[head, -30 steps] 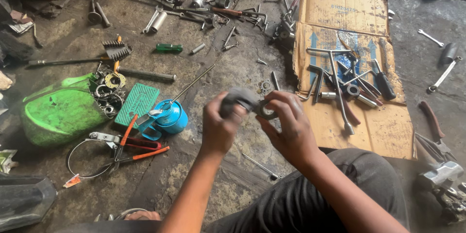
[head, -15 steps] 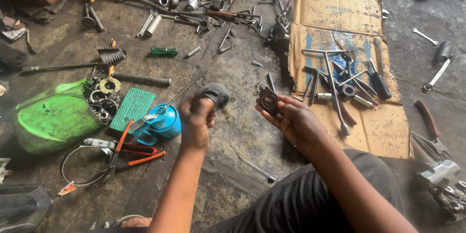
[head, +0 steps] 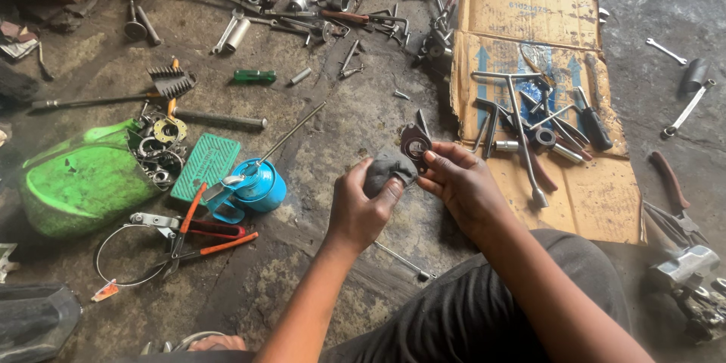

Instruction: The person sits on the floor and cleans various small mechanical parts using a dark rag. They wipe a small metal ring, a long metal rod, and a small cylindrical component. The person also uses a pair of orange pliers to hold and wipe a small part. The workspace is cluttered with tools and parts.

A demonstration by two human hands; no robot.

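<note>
Grimy concrete floor (head: 340, 121) is strewn with sockets and wrenches, with a blue oil can (head: 261, 181) at left and tool-covered cardboard (head: 590, 197) at right. Above it, the left hand (head: 361, 208) has its fingers curled around a grey rag (head: 386, 170). Touching the rag, the right hand (head: 461, 181) pinches a small dark metal plate with a round hole (head: 415, 141) between thumb and fingertips.

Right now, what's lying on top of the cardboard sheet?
On the cardboard sheet: a T-handle wrench, a black-handled screwdriver, sockets and other small hand tools. What lies beneath the overlapping tools is covered.
</note>
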